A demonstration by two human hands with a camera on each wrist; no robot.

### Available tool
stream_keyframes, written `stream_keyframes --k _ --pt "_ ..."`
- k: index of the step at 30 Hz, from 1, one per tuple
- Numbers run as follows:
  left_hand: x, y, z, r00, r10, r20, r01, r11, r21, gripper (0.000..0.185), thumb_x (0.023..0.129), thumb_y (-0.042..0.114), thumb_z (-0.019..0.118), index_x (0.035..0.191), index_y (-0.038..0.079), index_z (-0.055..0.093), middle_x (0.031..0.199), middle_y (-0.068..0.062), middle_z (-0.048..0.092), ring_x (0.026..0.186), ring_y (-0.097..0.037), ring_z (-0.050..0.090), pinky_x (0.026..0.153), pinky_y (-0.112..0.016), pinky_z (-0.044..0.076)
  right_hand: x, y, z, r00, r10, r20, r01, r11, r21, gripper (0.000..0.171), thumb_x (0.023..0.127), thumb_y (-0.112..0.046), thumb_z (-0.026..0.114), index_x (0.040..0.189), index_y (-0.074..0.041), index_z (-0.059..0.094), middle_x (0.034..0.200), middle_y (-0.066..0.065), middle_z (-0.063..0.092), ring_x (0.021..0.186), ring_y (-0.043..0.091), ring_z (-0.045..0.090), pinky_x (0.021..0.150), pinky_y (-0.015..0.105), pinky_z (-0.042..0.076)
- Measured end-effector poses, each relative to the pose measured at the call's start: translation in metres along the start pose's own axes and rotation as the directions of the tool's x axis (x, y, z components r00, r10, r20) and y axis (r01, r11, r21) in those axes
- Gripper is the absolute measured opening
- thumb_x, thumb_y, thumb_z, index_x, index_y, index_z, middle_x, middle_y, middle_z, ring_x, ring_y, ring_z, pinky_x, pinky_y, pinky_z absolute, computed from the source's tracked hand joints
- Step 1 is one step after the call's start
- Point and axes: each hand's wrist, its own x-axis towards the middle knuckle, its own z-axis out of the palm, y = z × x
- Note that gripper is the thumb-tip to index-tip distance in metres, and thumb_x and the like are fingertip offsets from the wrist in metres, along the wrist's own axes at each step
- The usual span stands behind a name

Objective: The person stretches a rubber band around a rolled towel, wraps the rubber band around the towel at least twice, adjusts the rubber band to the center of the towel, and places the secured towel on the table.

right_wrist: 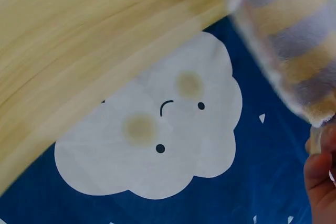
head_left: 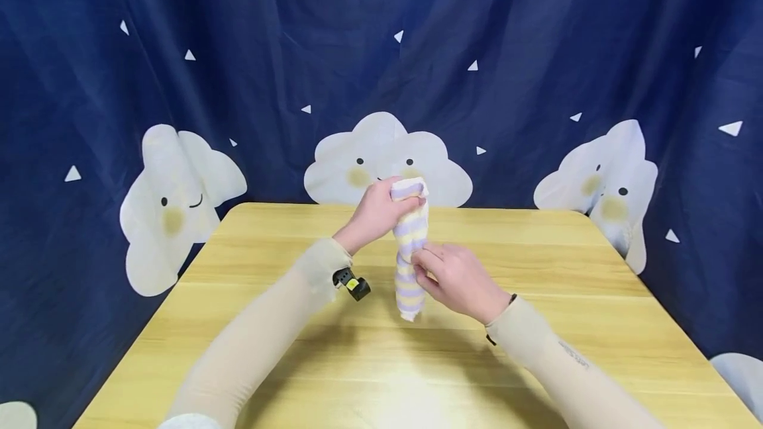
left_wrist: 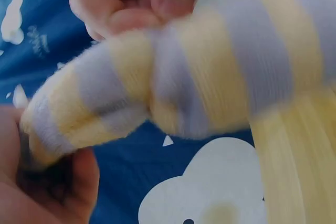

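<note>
A fuzzy sock (head_left: 410,227) with lavender and yellow stripes and whitish ends hangs upright above the table. Near its top, my left hand (head_left: 381,207) grips it, with the thumb across the front. Lower down, at mid-length, my right hand (head_left: 456,277) pinches the sock's right edge with curled fingers. The left wrist view shows the striped fabric (left_wrist: 210,72) bunched into a crease beside the right hand (left_wrist: 131,3), while the left hand (left_wrist: 42,182) holds one end. In the right wrist view, part of the sock (right_wrist: 299,35) appears at the upper right.
A light wood-grain table (head_left: 286,343) lies beneath both hands. Behind it and along both sides hangs a dark blue curtain (head_left: 357,12) printed with white clouds and small triangles. A small black camera (head_left: 353,283) is strapped to the left wrist.
</note>
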Motion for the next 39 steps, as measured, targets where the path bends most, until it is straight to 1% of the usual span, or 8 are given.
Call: stream_keyframes --k 6,9,14,20,26,28,33,39 --pt "0.003 -0.005 -0.021 0.991 0.04 0.13 0.003 0.95 -0.312 0.031 0.091 0.018 0.074 0.12 0.009 0.068 0.11 -0.004 0.071 0.097 -0.016 0.065 0.087 -0.031 0.054 0.001 0.014 -0.012 0.971 0.138 -0.195 -0.094 0.972 0.217 0.009 0.088 -0.001 0.063 0.095 -0.005 0.066 0.075 -0.001 0.059 0.063 0.01 0.053 0.056 0.024 0.047" --pt "0.0 -0.005 -0.033 0.98 0.056 0.19 0.044 0.872 -0.488 0.025 0.093 0.011 0.071 0.118 0.007 0.066 0.108 -0.003 0.068 0.097 -0.017 0.063 0.088 -0.029 0.052 0.003 0.023 -0.016 0.946 0.206 -0.249 -0.125 0.944 0.305 0.014 0.087 0.004 0.062 0.096 -0.005 0.068 0.076 -0.002 0.056 0.064 0.009 0.05 0.056 0.022 0.043" --pt "-0.005 -0.001 -0.037 0.947 0.113 0.301 0.125 0.732 -0.67 0.035 0.08 0.028 0.085 0.105 0.012 0.066 0.098 0.0 0.067 0.091 -0.016 0.064 0.085 -0.027 0.053 0.01 0.023 -0.017 0.971 0.15 -0.184 -0.073 0.925 0.372 0.02 0.09 0.003 0.065 0.107 -0.006 0.071 0.091 0.001 0.068 0.073 0.009 0.055 0.062 0.018 0.045" --pt "-0.005 0.003 -0.035 0.936 0.156 0.316 0.129 0.682 -0.72 0.041 0.069 0.037 0.089 0.099 0.016 0.07 0.092 0.002 0.068 0.085 -0.013 0.065 0.081 -0.026 0.054 0.022 0.01 -0.017 0.968 0.148 -0.205 -0.025 0.864 0.503 0.014 0.095 -0.002 0.066 0.106 -0.008 0.072 0.093 0.005 0.071 0.071 0.007 0.054 0.059 0.016 0.042" --pt "-0.006 0.005 -0.024 0.962 0.136 0.236 0.09 0.658 -0.748 0.039 0.072 0.035 0.088 0.099 0.015 0.069 0.09 0.002 0.067 0.081 -0.012 0.065 0.076 -0.024 0.054 0.029 0.0 -0.016 0.945 0.266 -0.19 -0.109 0.803 0.586 0.025 0.086 0.012 0.07 0.099 -0.009 0.075 0.085 0.002 0.069 0.065 0.007 0.052 0.058 0.018 0.042" --pt "-0.008 0.006 -0.015 0.983 0.098 0.154 0.047 0.678 -0.733 0.03 0.081 0.027 0.085 0.103 0.014 0.069 0.093 0.001 0.068 0.081 -0.012 0.065 0.075 -0.023 0.055 0.031 -0.004 -0.016 0.927 0.348 -0.138 -0.182 0.742 0.645 0.022 0.086 0.01 0.071 0.097 -0.009 0.075 0.08 0.003 0.068 0.064 0.008 0.053 0.057 0.02 0.043" --pt "-0.015 0.011 0.01 0.992 0.011 -0.126 -0.09 0.757 -0.647 0.024 0.095 0.014 0.068 0.119 0.009 0.067 0.1 0.002 0.068 0.086 -0.01 0.063 0.076 -0.021 0.055 0.041 -0.013 -0.016 0.814 0.58 0.01 -0.335 0.456 0.825 0.006 0.094 0.002 0.066 0.096 0.003 0.071 0.071 0.003 0.063 0.061 0.011 0.055 0.055 0.023 0.046" --pt "-0.017 0.012 0.013 0.966 0.05 -0.254 -0.186 0.816 -0.547 0.029 0.094 0.016 0.07 0.121 0.005 0.067 0.101 0.005 0.068 0.089 -0.01 0.061 0.08 -0.022 0.053 0.045 -0.011 -0.013 0.753 0.611 0.245 -0.33 0.027 0.944 0.02 0.1 -0.001 0.054 0.097 -0.009 0.072 0.082 -0.005 0.067 0.069 0.006 0.059 0.062 0.018 0.05"
